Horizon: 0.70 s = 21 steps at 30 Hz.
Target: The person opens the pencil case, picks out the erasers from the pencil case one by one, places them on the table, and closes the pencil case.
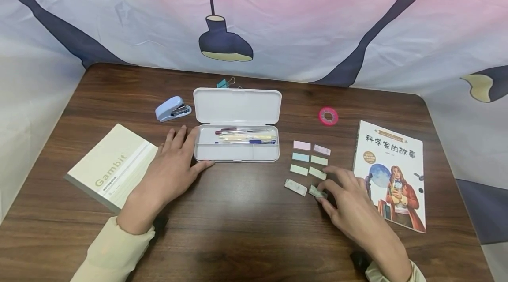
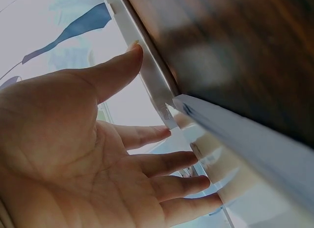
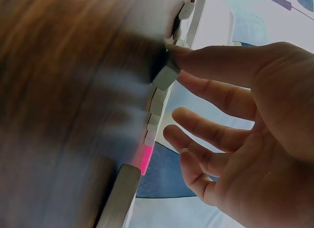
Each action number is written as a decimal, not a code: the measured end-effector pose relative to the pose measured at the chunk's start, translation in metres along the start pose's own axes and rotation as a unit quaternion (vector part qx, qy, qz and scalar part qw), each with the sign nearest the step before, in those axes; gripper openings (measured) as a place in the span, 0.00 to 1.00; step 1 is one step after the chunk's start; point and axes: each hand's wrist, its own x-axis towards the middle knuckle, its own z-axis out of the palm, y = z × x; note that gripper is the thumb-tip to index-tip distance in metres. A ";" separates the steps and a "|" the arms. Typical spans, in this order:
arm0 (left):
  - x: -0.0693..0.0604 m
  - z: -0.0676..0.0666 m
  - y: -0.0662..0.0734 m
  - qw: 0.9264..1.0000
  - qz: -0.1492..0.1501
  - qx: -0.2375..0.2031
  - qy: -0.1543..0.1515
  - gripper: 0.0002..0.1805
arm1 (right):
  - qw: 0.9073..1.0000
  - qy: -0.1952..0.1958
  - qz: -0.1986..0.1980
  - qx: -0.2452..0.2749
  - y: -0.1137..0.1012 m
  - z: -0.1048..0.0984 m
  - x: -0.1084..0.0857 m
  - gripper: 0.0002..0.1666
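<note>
An open white pencil case lies in the middle with its lid raised, several pens in its back compartment. My left hand rests at the case's left end, fingers extended and thumb along the front edge. On the right, my right hand pinches a small green block, seemingly an eraser, between thumb and index finger at table level. Its other fingers are loosely bent in the right wrist view. Several more erasers in pink, blue and pale green lie in two columns just beyond.
A Gambit notebook lies left of my left hand, with a light-blue stapler behind. A pink tape roll and an illustrated book are at the right. Behind the lid, a teal binder clip partly shows.
</note>
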 end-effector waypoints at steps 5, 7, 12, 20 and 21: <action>0.000 -0.001 0.000 1.000 -0.001 -0.004 -0.001 0.50 | 1.000 -0.011 0.007 0.000 0.000 0.000 0.000 0.21; -0.001 -0.001 0.000 1.000 -0.001 -0.005 -0.001 0.50 | 1.000 -0.013 0.008 -0.002 0.000 -0.001 0.001 0.21; -0.001 -0.001 -0.001 1.000 -0.001 -0.004 0.000 0.50 | 0.999 -0.031 0.019 -0.004 -0.001 -0.004 0.002 0.21; 0.000 -0.005 0.000 1.000 -0.004 0.004 0.001 0.50 | 0.992 -0.102 0.055 0.056 -0.002 -0.018 0.015 0.13; -0.001 -0.006 0.001 1.000 -0.004 0.005 0.001 0.50 | 0.990 -0.105 0.059 0.069 -0.002 -0.020 0.021 0.14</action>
